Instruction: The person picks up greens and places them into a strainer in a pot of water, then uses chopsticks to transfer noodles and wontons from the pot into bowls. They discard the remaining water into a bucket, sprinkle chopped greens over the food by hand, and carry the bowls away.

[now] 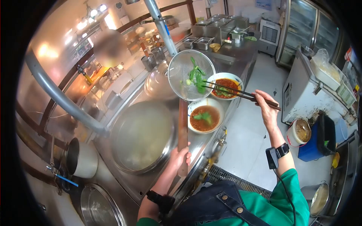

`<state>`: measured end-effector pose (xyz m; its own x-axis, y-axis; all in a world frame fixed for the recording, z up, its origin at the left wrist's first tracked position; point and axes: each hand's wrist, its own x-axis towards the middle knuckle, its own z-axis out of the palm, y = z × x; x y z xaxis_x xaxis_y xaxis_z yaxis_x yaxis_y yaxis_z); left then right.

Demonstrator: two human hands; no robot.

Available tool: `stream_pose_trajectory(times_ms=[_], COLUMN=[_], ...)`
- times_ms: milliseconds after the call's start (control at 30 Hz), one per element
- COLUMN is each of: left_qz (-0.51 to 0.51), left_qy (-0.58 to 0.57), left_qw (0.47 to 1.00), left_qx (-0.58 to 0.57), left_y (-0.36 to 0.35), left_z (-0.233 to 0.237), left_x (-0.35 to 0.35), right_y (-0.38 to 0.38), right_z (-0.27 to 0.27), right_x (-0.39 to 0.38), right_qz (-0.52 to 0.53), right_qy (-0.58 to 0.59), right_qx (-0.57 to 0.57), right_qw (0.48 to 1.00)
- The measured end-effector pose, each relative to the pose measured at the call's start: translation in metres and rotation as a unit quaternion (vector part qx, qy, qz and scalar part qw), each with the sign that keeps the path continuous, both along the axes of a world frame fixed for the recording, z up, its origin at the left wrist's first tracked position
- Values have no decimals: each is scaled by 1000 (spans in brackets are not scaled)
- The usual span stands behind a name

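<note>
My left hand (178, 159) is wrapped round the wooden handle of a round mesh strainer (177, 77), held up above the counter. Leafy greens (197, 73) lie in its mesh. In my right hand (266, 107) is a pair of dark chopsticks (245, 95), their tips at the greens. Just below the strainer is a bowl of brown broth (195, 119) with a green leaf floating in it. Beyond it stands a second bowl of red, oily soup (227, 84), partly crossed by the chopsticks.
Left of the bowls is a wide pot of cloudy, steaming water (141, 132). A steel pot (83, 160) stands at the lower left. Metal containers (203, 42) line the far counter. On the floor at right are a white bucket (296, 136) and a blue bin (313, 145).
</note>
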<state>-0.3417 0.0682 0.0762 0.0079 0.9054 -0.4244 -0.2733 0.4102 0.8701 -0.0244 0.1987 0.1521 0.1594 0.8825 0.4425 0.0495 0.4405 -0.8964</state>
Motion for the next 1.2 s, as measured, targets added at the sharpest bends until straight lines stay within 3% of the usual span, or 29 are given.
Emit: stream_pose_trajectory(times_ms=[167, 300, 567, 767, 1000, 1200], left_qz=[4, 6, 28, 27, 38, 57], left_qy=[49, 60, 137, 229, 214, 202], left_qw=[999, 998, 990, 969, 973, 975], left_qx=[-21, -7, 26, 86, 83, 79], left_y=[29, 41, 66, 80, 83, 76], left_z=[-1, 4, -18, -21, -20, -12], left_x=[24, 42, 47, 46, 50, 46], right_y=[20, 51, 37, 20, 13, 12], right_z=[19, -7, -29, -21, -10, -30], right_x=[-7, -34, -15, 11, 8, 29], right_qz=[-57, -90, -32, -56, -57, -56], right_qy=[100, 212, 163, 40, 41, 13], right_qx=[23, 16, -38, -23, 3, -15], right_qw=[993, 973, 985, 997, 997, 998])
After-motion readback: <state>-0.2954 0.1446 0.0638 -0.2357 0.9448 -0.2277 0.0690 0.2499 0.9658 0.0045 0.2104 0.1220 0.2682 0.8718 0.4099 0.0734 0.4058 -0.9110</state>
